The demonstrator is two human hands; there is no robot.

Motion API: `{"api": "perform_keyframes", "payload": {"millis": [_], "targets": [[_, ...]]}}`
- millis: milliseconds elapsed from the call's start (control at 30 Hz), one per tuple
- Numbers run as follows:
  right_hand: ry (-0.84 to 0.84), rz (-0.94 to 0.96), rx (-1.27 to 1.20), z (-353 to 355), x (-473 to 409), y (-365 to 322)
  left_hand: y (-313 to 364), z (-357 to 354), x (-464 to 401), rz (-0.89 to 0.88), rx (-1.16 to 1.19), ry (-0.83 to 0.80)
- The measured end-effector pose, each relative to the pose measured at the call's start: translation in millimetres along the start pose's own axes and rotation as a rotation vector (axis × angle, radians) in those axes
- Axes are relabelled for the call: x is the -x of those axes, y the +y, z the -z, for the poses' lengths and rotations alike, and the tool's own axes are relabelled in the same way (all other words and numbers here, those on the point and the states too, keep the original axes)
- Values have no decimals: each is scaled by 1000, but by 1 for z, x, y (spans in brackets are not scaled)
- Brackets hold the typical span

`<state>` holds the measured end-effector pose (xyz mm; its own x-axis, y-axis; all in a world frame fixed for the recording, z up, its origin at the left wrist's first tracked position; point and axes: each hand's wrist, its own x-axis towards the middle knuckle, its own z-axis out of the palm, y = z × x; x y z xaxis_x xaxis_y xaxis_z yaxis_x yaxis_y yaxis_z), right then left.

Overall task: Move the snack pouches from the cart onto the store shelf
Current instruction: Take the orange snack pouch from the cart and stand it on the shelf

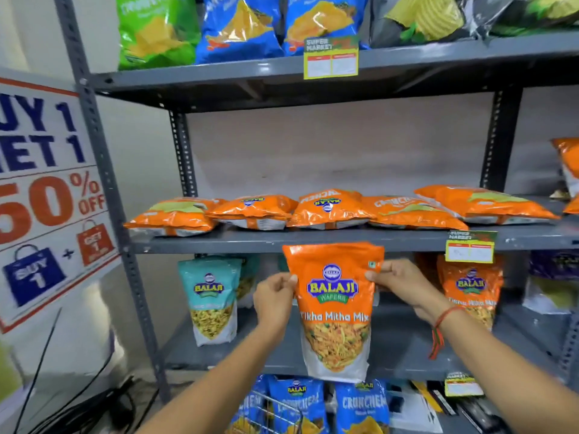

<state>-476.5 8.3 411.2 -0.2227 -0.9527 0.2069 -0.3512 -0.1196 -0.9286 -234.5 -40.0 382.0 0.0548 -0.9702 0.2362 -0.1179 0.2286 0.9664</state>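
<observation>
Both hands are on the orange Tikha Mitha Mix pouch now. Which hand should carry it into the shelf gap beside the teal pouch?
Probably the left hand. It pinches the orange pouch on the side nearer the gap beside the teal pouch. The right hand grips the far edge and would have to cross over.

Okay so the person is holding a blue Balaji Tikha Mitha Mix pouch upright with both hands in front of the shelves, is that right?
Not quite: the pouch is orange, not blue. The head view shows the left hand and right hand pinching its upper sides, holding it upright in front of the shelves.
</observation>
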Motion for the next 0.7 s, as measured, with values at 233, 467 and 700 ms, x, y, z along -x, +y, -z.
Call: {"api": "perform_keyframes", "payload": {"millis": [233, 467, 700], "targets": [[90, -121, 2, 38, -38, 94, -61, -101, -23, 185, -7, -47], [167, -140, -9, 78, -94, 150, -91, -187, -62, 187, -7, -28], [190, -203, -39, 94, -135, 188, -113, -230, -90, 108, -46, -4]]}}
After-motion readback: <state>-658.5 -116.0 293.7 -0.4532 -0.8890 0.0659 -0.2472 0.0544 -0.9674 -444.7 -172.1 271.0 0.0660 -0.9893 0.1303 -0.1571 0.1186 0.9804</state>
